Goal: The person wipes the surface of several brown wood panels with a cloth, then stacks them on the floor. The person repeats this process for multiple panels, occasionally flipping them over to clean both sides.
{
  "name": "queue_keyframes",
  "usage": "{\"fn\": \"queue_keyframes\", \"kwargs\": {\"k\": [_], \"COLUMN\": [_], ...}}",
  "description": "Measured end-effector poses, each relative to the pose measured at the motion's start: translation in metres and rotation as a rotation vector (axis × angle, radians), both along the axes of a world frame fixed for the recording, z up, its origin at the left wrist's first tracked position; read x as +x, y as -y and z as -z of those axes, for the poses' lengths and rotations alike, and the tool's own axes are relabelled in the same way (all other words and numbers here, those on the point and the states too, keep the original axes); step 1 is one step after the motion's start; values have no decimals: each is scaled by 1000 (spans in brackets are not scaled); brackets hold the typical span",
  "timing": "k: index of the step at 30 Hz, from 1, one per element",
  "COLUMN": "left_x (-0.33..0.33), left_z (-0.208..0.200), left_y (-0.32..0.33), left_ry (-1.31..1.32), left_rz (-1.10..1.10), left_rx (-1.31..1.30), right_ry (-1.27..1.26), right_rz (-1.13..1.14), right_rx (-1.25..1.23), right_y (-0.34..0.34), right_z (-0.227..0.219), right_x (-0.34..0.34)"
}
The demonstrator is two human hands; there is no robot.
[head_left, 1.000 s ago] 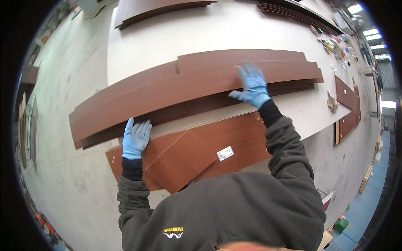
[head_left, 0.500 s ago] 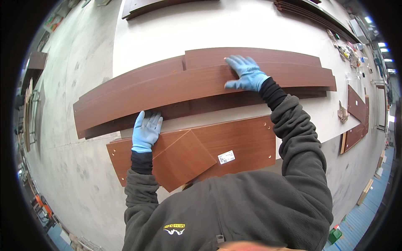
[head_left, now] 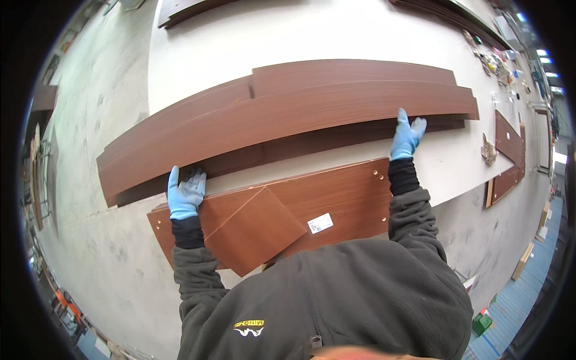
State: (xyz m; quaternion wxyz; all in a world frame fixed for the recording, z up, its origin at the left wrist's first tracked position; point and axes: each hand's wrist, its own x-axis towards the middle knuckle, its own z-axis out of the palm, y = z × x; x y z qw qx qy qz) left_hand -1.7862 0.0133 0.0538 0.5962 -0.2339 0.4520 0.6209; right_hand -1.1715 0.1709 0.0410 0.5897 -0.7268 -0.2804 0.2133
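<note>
A long reddish-brown board [head_left: 288, 120] lies across the top of a stack of similar boards, its near edge overhanging a dark lower board [head_left: 258, 157]. My left hand [head_left: 186, 195], in a light blue glove, is palm up at the near edge toward the left end, thumb and fingers apart. Near the right end is my right hand [head_left: 408, 137], gloved alike, its thumb at the board's edge and its fingers spread just below. Whether either hand bears any weight cannot be told. Closer to me lies a wide brown panel [head_left: 351, 198] with a white label [head_left: 320, 224] and holes near its ends.
A smaller brown panel [head_left: 255, 231] lies askew on the wide one. More boards [head_left: 201, 11] lie at the far left, and a stack [head_left: 447, 23] at the far right. Small hardware bags [head_left: 495, 66] and brown panels [head_left: 509, 141] are on the right.
My right hand has come off the top of the long board and moved right and nearer, to its front edge. My left hand stays by the edge; the whole view has shifted slightly.
</note>
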Motion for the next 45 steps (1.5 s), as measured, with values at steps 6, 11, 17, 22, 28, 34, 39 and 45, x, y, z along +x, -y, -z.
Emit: {"fn": "queue_keyframes", "kwargs": {"k": [6, 11, 17, 22, 28, 34, 39, 45], "left_x": [2, 18, 14, -2, -4, -30, -93, -216], "left_z": [-11, -21, -16, 2, -14, 9, 94, 245], "left_y": [-28, -51, -58, -111, -198, -266, -338, -405], "left_ry": [-73, -341, -332, -327, -518, -524, -485, -1815], "left_rz": [-44, 25, 15, 36, 99, 132, 213, 1001], "left_rx": [13, -76, -16, -8, -196, -30, -161, 179], "right_ry": [-270, -124, -168, -174, -104, 30, 229, 852], "right_rz": [-78, -82, -33, -75, -40, -73, -25, -556], "right_rx": [-219, -320, -312, -251, -257, -292, -562, -775], "right_y": [-6, -23, -28, -58, -120, -193, -263, -331], "right_z": [17, 10, -6, -2, -1, 4, 9, 38], "right_x": [-3, -7, -20, -24, -40, -47, -54, -62]}}
